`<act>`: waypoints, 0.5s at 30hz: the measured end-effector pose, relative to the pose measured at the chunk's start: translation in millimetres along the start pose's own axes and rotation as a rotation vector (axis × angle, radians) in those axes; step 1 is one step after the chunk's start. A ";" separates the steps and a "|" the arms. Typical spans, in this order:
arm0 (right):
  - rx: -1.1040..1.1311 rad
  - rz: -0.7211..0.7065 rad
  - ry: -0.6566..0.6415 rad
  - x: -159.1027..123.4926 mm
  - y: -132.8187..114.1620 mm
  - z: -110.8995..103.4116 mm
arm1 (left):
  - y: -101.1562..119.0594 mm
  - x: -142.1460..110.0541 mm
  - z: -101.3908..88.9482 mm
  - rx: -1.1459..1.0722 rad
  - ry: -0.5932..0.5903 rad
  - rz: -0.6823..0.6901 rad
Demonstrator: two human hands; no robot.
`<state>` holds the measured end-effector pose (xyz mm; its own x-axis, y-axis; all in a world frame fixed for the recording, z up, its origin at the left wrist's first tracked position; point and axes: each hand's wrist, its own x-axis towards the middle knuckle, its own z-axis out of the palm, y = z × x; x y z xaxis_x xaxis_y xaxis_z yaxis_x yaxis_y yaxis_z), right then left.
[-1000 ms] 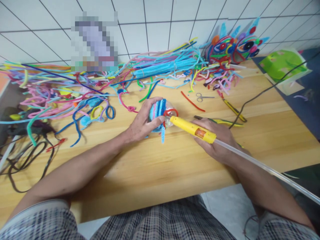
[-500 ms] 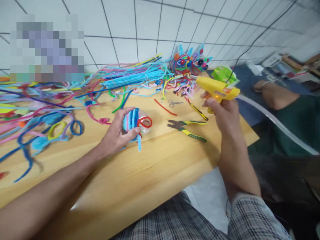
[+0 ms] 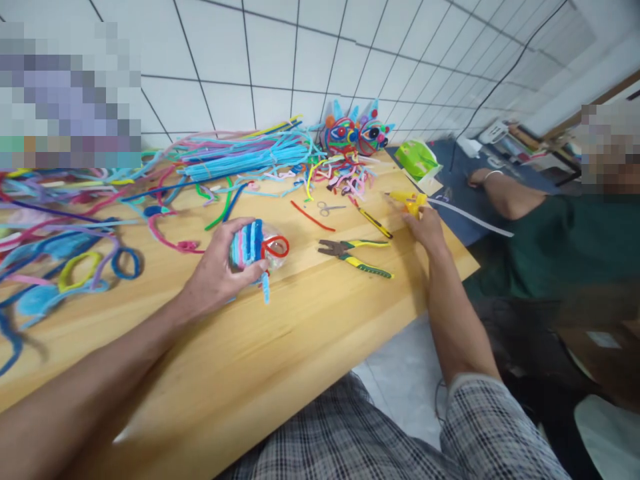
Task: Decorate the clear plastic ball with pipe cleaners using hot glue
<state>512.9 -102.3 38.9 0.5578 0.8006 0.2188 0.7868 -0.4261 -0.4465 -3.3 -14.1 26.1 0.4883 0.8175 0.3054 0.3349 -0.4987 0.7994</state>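
My left hand [image 3: 217, 270] is wrapped round a clear rounded piece [image 3: 247, 243] covered with blue, light-blue and pink pipe cleaners. A red pipe cleaner loop [image 3: 276, 247] sits on its clear side, and a light-blue end hangs below. At the table's right side my right hand [image 3: 429, 230] grips a yellow hot glue gun [image 3: 411, 202], nozzle pointing left, a translucent glue stick [image 3: 470, 217] trailing from its back. Between the hands lie pliers [image 3: 353, 252] with yellow-green handles, a yellow utility knife [image 3: 373, 220], small scissors [image 3: 330, 209] and a red pipe cleaner [image 3: 313, 217].
Bundled light-blue pipe cleaners [image 3: 250, 160] lie along the tiled wall. Two colourful animal-like heads [image 3: 340, 133] stand behind short scraps [image 3: 350, 175]. Loose pipe cleaners [image 3: 80, 270] cover the left side. A green packet [image 3: 416, 160] lies back right, near another person's arm [image 3: 510, 193].
My right hand has lowered the glue gun toward the table's right side. My view has turned right, showing more of the other person. My left hand still holds the wrapped piece.
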 end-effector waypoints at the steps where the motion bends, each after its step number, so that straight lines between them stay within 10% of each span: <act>1: -0.036 0.014 0.033 -11.9 -0.4 -0.3 | 0.6 0.0 0.2 0.005 -0.003 -0.004; 4: -0.129 -0.112 0.065 -58.9 -11.7 6.2 | 2.6 0.0 0.4 0.020 -0.015 -0.012; 8: -0.144 -0.571 -0.209 -108.7 -43.2 23.2 | 3.4 -0.4 1.2 0.064 -0.010 -0.008; 15: -0.305 -0.745 -0.174 -118.5 -62.8 39.6 | 3.0 -1.0 8.3 0.044 0.028 0.078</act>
<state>387.0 -153.7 6.6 -0.1680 0.9619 0.2157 0.9857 0.1670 0.0230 3.9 -18.8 23.9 0.4915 0.7834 0.3804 0.3321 -0.5724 0.7497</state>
